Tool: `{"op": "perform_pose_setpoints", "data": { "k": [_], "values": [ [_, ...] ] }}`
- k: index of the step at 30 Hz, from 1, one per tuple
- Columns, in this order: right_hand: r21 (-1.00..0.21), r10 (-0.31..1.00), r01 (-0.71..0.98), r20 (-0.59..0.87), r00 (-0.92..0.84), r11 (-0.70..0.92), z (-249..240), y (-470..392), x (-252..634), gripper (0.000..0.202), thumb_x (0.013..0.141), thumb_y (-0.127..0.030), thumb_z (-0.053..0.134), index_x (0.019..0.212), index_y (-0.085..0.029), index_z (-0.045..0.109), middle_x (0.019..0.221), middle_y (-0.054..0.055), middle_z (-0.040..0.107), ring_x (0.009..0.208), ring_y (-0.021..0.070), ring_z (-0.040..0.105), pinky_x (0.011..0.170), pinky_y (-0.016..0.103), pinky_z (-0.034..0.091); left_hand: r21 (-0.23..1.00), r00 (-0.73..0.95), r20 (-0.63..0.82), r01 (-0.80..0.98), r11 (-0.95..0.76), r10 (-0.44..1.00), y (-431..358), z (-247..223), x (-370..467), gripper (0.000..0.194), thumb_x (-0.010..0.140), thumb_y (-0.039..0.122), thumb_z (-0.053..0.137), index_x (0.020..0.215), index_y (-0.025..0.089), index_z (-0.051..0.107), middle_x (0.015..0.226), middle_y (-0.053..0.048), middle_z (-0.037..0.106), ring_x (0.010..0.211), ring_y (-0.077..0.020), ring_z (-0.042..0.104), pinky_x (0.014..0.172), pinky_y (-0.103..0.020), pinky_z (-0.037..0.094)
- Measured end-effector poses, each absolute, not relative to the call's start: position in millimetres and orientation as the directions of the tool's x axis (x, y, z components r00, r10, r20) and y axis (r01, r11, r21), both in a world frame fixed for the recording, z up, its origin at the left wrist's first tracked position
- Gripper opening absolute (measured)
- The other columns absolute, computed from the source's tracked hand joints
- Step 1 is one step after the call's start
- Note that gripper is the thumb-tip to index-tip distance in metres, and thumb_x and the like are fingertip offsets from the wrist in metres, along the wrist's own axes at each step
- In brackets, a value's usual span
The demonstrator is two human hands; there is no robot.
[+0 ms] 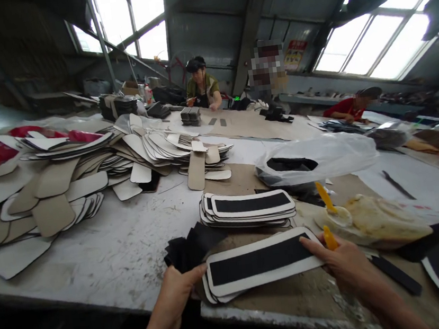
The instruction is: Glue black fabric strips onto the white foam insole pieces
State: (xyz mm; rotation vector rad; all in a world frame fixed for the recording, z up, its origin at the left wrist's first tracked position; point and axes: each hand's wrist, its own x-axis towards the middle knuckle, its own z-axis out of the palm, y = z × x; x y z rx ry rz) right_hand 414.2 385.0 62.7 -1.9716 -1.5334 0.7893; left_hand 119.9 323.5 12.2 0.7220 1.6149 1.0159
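Step in hand, as judged: squaring a small stack of white panels [261,262], each with a black strip down its middle, at the near edge of the surface [106,253]. The left hand [175,298] pinches the stack's left end, thumb on top. The right hand [346,266] presses fingertips on the right end while its grip is closed on a yellow brush handle [329,237]. A finished stack [249,209] lies just behind; a glue pot [336,216] stands to the right. The next move calls for keeping the edges flush
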Motion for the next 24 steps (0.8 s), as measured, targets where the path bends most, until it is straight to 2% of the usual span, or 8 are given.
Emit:
{"op": "perform_pose_setpoints", "data": {
  "k": [3,7,9,11,13,15,18,24],
  "values": [
    [-0.795,0.947,0.522,-0.203,0.25,-0.308,69,379,413,0.035,0.067,-0.053,0.058,0.064,-0.02,0.05,0.042,-0.009,0.037,0.038,0.008,0.034,0.038,0.02,0.028,0.865,-0.217,-0.484,-0.268,0.425,0.848,316,17,114,0.029,0.065,0.042,0.066,0.07,0.016,0.053,0.042,0.01,0.034,0.039,-0.0044,0.029,0.041,-0.019,0.025],
    [-0.836,0.937,0.431,-0.26,0.234,-0.34,73,375,407,0.035,0.067,-0.053,0.06,0.068,-0.02,0.048,0.045,-0.009,0.034,0.039,0.0073,0.032,0.039,0.02,0.026,0.793,-0.154,-0.517,-0.457,0.403,0.842,310,19,115,0.035,0.063,0.044,0.07,0.072,0.015,0.053,0.043,0.011,0.031,0.039,-0.0015,0.024,0.04,-0.016,0.02],
    [-0.85,0.942,0.413,-0.256,0.218,-0.326,73,374,402,0.036,0.066,-0.054,0.06,0.068,-0.021,0.048,0.046,-0.009,0.034,0.039,0.0072,0.032,0.038,0.02,0.025,0.761,-0.12,-0.529,-0.505,0.407,0.84,308,22,117,0.034,0.061,0.042,0.072,0.068,0.015,0.053,0.042,0.01,0.036,0.038,-0.0014,0.028,0.039,-0.015,0.022],
    [-0.853,0.954,0.435,-0.219,0.206,-0.29,72,373,396,0.036,0.066,-0.054,0.06,0.066,-0.021,0.047,0.045,-0.009,0.035,0.039,0.0074,0.033,0.038,0.02,0.026,0.732,-0.103,-0.553,-0.534,0.423,0.827,305,28,119,0.031,0.06,0.039,0.074,0.069,0.016,0.055,0.043,0.007,0.044,0.037,-0.0042,0.039,0.039,-0.017,0.03],
    [-0.839,0.964,0.481,-0.188,0.186,-0.256,70,372,392,0.035,0.067,-0.054,0.058,0.063,-0.021,0.046,0.044,-0.008,0.036,0.038,0.0082,0.036,0.038,0.02,0.028,0.722,-0.126,-0.573,-0.545,0.427,0.81,304,35,119,0.033,0.057,0.035,0.076,0.079,0.015,0.06,0.048,0.003,0.056,0.044,-0.0112,0.053,0.042,-0.02,0.04],
    [-0.822,0.974,0.524,-0.168,0.155,-0.225,69,371,390,0.035,0.068,-0.054,0.056,0.062,-0.022,0.045,0.045,-0.008,0.038,0.038,0.0092,0.038,0.039,0.021,0.031,0.724,-0.163,-0.576,-0.557,0.407,0.801,303,41,118,0.045,0.053,0.031,0.079,0.092,0.015,0.061,0.057,0.0,0.064,0.054,-0.019,0.062,0.047,-0.026,0.048],
    [-0.798,0.988,0.583,-0.131,0.085,-0.155,69,368,388,0.034,0.067,-0.053,0.059,0.062,-0.022,0.046,0.049,-0.006,0.044,0.041,0.0105,0.042,0.041,0.022,0.036,0.731,-0.208,-0.586,-0.552,0.4,0.783,303,45,117,0.056,0.052,0.028,0.079,0.102,0.013,0.059,0.069,-0.005,0.07,0.06,-0.0261,0.066,0.05,-0.033,0.052],
    [-0.8,0.982,0.575,-0.188,0.031,-0.172,69,366,385,0.03,0.073,-0.049,0.055,0.064,-0.021,0.048,0.05,-0.005,0.045,0.042,0.0105,0.041,0.039,0.021,0.035,0.743,-0.313,-0.622,-0.525,0.416,0.718,303,46,118,0.061,0.054,0.019,0.079,0.111,0.013,0.056,0.084,-0.01,0.072,0.049,-0.0247,0.064,0.042,-0.033,0.052]
  ]
}}
